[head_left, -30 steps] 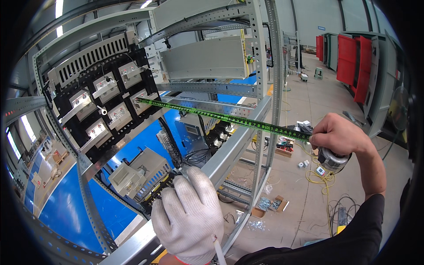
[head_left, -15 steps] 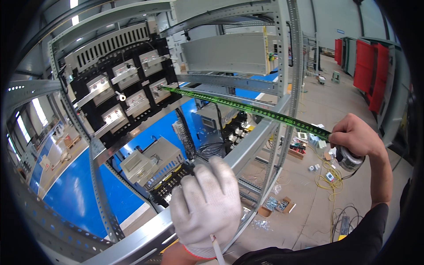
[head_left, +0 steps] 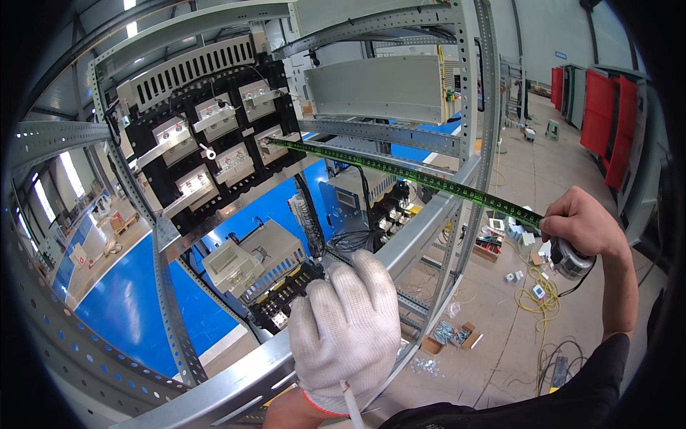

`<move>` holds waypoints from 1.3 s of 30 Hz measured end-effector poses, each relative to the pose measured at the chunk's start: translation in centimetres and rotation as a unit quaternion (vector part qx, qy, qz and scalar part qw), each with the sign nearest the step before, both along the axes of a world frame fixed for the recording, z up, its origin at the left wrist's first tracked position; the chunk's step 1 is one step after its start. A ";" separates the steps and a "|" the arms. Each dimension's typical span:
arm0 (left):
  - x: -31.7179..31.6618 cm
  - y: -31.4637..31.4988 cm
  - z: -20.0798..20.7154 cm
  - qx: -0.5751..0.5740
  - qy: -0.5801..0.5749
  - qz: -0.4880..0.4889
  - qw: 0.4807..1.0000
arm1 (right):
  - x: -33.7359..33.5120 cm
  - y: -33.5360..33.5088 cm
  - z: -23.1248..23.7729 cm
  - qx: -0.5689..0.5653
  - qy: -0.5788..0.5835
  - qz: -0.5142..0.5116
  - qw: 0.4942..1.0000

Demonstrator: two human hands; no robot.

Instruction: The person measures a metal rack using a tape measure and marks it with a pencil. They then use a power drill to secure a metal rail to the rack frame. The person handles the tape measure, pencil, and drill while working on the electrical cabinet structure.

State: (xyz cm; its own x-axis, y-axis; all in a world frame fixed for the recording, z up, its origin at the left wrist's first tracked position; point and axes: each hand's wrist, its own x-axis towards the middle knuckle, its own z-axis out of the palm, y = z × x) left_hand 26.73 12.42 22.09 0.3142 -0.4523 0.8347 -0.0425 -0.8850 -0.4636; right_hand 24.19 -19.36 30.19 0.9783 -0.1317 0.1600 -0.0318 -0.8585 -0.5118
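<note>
My right hand (head_left: 582, 223), bare, grips a tape measure (head_left: 570, 259) at the right, its thumb and fingers pinching the blade where it leaves the case. The green blade (head_left: 411, 174) runs out straight to the left across the frame. Its far end meets a metal terminal (head_left: 270, 140) on a black panel (head_left: 246, 156) with several silver terminal plates. In a white knit glove, my left hand (head_left: 346, 325) is closed over a steel rail (head_left: 414, 239) of the cabinet frame; its fingertips are partly hidden behind the rail. A thin white stick, like a cigarette (head_left: 351, 404), shows at the lower edge.
Perforated uprights (head_left: 468, 93) surround the work. Below the panel sit grey breaker units (head_left: 257, 254) above blue flooring (head_left: 121, 307). On the right floor lie an open box of bolts (head_left: 468, 336), a yellow cable (head_left: 539, 304) and small parts. Red panels (head_left: 607, 125) stand far right.
The whole view has shifted slightly, so the frame and panel sit farther right in it. Both hands keep their hold, and the blade still reaches the same terminal.
</note>
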 end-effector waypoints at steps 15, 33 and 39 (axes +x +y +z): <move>0.1 0.1 0.1 -0.004 0.004 -0.014 1.000 | 0.0 -0.2 -0.2 0.002 -0.009 0.004 1.000; -0.8 -1.7 -0.5 -0.064 0.021 0.105 0.992 | -0.1 0.2 -0.3 -0.010 0.014 0.016 1.000; -0.7 -2.0 -0.7 -0.060 0.013 0.116 0.991 | -0.2 0.0 -0.6 -0.010 0.018 0.018 1.000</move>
State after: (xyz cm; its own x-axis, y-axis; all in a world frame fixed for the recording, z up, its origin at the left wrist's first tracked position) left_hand 26.02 10.47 21.38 0.4205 -0.2626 0.8684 0.1576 -0.9215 -0.3550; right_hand 24.03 -19.34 29.58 0.9875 -0.0936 0.1270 -0.0189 -0.8691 -0.4943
